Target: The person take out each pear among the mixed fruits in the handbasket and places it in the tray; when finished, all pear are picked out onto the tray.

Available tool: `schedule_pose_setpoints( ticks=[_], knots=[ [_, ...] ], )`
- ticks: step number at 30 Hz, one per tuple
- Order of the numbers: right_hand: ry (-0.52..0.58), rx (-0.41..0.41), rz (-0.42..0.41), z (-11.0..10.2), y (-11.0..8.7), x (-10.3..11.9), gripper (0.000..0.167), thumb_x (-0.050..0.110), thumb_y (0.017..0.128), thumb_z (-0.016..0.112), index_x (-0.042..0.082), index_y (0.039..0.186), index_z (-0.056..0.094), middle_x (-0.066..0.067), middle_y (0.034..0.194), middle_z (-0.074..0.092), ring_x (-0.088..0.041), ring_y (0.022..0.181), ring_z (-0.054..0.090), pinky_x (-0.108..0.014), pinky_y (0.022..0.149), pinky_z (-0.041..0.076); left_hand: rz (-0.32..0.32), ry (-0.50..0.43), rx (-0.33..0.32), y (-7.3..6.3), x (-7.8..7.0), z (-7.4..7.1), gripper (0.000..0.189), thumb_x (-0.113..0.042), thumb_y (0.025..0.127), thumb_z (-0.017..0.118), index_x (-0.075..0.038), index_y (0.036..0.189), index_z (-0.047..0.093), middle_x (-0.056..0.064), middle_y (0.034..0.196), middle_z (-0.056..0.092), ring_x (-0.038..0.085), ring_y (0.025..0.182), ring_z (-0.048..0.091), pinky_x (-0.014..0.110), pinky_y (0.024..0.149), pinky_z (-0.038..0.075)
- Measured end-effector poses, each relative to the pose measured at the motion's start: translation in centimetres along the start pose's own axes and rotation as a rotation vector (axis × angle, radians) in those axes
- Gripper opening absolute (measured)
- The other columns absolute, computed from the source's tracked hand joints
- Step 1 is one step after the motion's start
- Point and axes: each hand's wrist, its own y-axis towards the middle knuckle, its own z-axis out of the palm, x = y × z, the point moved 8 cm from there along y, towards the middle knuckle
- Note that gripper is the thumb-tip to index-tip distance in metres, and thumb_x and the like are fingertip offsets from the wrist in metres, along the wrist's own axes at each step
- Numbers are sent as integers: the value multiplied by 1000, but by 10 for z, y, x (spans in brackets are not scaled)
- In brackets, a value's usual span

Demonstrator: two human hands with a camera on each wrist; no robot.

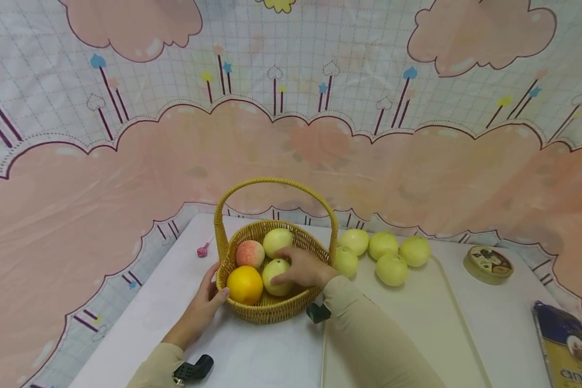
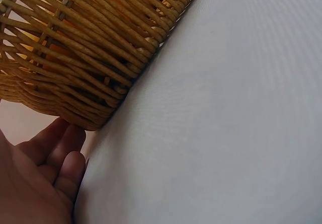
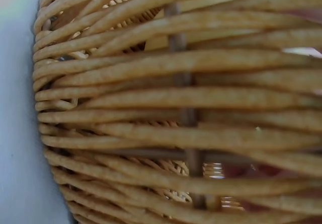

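A wicker basket (image 1: 271, 314) with a tall arched handle stands on the white table. Inside it lie an orange (image 1: 244, 285), a peach (image 1: 250, 254) and two round yellow-green fruits, one of them at the back (image 1: 277, 241). My left hand (image 1: 205, 302) holds the basket's left side, thumb at the rim; in the left wrist view its fingers (image 2: 70, 171) touch the basket low down. Reaching over the right rim, my right hand (image 1: 303, 268) grips the front yellow-green fruit (image 1: 275, 285) between thumb and fingers. Woven strands fill most of the right wrist view and largely hide that hand.
Several more yellow-green fruits (image 1: 392, 269) sit at the back of a cream tray (image 1: 407, 323), right of the basket. Farther right are a round tin (image 1: 488, 264) and a blue-and-yellow packet (image 1: 569, 345). A lollipop (image 1: 202, 251) lies left of the basket. A patterned curtain (image 1: 291, 151) hangs behind.
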Motion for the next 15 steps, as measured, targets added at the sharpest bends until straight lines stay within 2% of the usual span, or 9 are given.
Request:
schedule_pose_setpoints(
  ticks=[6,15],
  knots=[
    [-59,38,-29,4,2,1,70,38,79,83,7,137,59,-8,130,62,-21,111,55,-36,97,44,0,-7,-3,1,1,0,78,-38,103,54,-23,161,4,33,158,20,51,143,24,60,111,24],
    [-49,26,-45,2,1,2,65,36,81,81,9,136,60,-8,128,63,-22,108,56,-39,96,45,7,-6,-8,-1,0,1,78,-37,103,54,-22,161,5,34,157,21,51,143,25,61,111,25]
  ],
)
